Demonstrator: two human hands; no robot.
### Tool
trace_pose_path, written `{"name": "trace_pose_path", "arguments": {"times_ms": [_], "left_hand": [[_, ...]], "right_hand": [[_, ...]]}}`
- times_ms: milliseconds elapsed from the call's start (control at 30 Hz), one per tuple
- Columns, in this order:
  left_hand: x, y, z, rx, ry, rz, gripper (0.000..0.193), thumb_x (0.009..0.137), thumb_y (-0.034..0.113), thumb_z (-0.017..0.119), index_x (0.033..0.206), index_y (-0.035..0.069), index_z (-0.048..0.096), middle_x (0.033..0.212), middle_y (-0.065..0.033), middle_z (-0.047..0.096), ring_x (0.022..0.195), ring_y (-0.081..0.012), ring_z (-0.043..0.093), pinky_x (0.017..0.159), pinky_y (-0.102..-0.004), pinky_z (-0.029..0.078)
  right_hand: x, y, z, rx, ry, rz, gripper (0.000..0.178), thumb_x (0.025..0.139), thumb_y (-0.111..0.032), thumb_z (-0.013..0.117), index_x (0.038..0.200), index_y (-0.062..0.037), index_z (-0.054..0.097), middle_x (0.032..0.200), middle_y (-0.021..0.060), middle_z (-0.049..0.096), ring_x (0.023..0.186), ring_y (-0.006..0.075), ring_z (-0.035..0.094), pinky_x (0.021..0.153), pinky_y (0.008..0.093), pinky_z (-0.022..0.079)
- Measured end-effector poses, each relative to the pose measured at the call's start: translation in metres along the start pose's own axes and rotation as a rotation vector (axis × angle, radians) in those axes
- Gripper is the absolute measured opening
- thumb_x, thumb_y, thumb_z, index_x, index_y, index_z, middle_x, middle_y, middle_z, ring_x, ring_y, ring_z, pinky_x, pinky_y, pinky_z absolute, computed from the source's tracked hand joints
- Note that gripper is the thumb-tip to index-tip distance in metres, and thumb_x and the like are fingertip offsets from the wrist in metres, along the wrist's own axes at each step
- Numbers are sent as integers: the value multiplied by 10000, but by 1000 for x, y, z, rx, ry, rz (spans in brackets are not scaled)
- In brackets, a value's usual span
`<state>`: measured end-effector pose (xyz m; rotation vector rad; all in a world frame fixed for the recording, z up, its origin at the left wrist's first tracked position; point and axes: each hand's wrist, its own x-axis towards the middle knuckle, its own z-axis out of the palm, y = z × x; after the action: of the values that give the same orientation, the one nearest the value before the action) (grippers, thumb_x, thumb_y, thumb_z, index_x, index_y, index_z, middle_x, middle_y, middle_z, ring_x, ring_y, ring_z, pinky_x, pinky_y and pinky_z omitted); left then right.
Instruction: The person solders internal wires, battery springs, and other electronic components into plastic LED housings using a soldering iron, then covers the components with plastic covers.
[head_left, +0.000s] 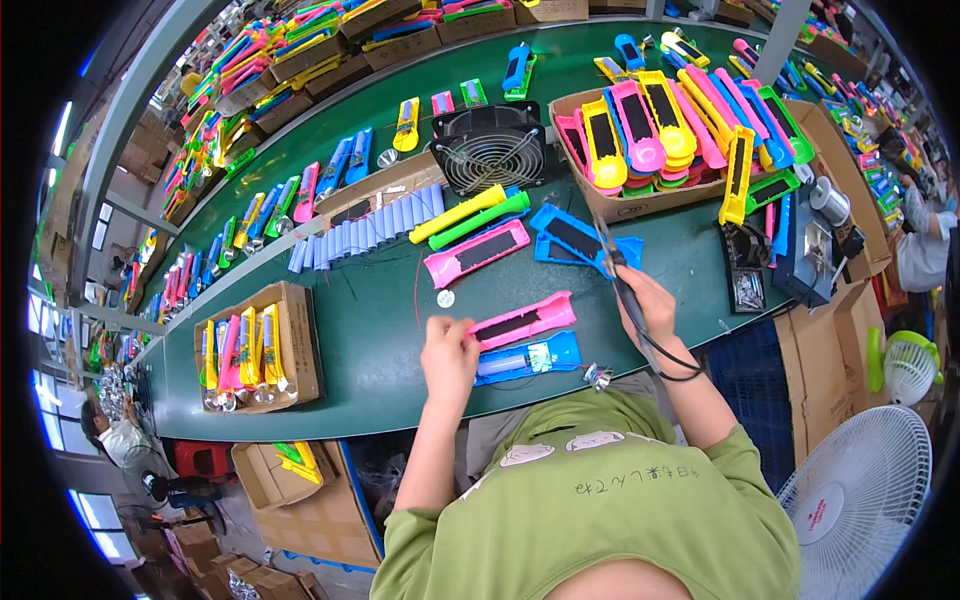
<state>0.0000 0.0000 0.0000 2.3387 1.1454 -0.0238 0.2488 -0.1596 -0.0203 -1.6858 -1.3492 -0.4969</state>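
Observation:
My left hand is closed in a pinch at the left end of a pink plastic lamp shell with a dark panel. Whether it grips the shell or a thin wire is hidden. Just below lies a blue shell holding a lilac battery cell and a small circuit board; a silver reflector cup rests by its right end. My right hand is wrapped round a dark soldering iron, its cord looping by the wrist. The iron points up over blue shells.
Lilac cells line up at the back left, near a black fan. A carton of colourful shells stands back right, beside a solder spool. Another carton holds lamps at left. A white fan stands lower right.

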Motion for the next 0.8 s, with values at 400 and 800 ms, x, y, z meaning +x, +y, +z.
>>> {"name": "trace_pose_path", "arguments": {"times_ms": [400,800], "left_hand": [[-22,-7,13,-528,286,339,413,633,98,777,793,56,398,1053,-162,557,967,-257,524,848,-334,415],[266,73,-189,-121,548,282,450,721,294,709,870,28,378,821,-213,558,765,-375,563,670,-397,447]], "right_hand": [[-56,-8,-54,139,-134,183,426,684,6,682,1062,-42,493,956,130,651,915,288,627,893,410,441],[-60,6,-48,25,49,339,419,789,-107,570,1163,-29,396,1058,157,601,1068,317,547,1022,529,230]]}}
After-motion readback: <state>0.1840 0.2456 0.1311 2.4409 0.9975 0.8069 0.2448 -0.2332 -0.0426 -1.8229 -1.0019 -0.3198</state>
